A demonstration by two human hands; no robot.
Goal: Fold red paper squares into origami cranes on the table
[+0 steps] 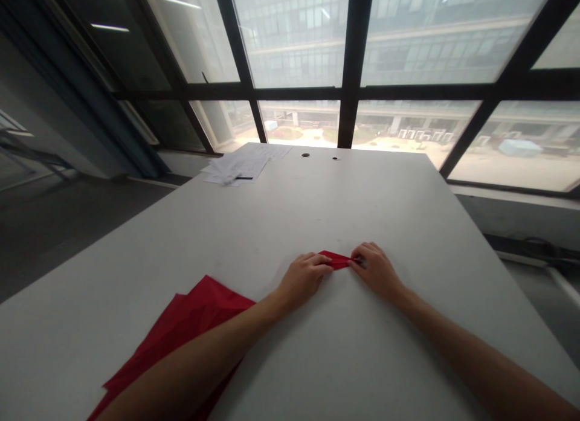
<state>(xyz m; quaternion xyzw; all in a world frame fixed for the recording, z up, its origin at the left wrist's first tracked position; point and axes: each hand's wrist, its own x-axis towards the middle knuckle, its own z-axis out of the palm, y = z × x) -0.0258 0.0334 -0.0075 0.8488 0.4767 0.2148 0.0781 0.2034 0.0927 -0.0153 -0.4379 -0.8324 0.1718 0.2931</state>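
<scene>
A small piece of folded red paper (338, 260) lies on the white table between my two hands. My left hand (307, 275) grips its left end, with the fingers on top and the thumb at the near side. At the pointed right end, my right hand (374, 267) pinches the tip between thumb and fingers. Part of the paper is hidden under my left fingers. Larger red sheets (190, 315) lie overlapping on the table at the left, partly covered by my left forearm.
Loose white papers (247, 164) are spread at the table's far left corner. Two cable holes, one of them a dark round hole (306, 155), sit near the far edge. Tall framed windows (294, 40) stand behind the white table (362, 197). A blue curtain (90, 89) hangs at the left.
</scene>
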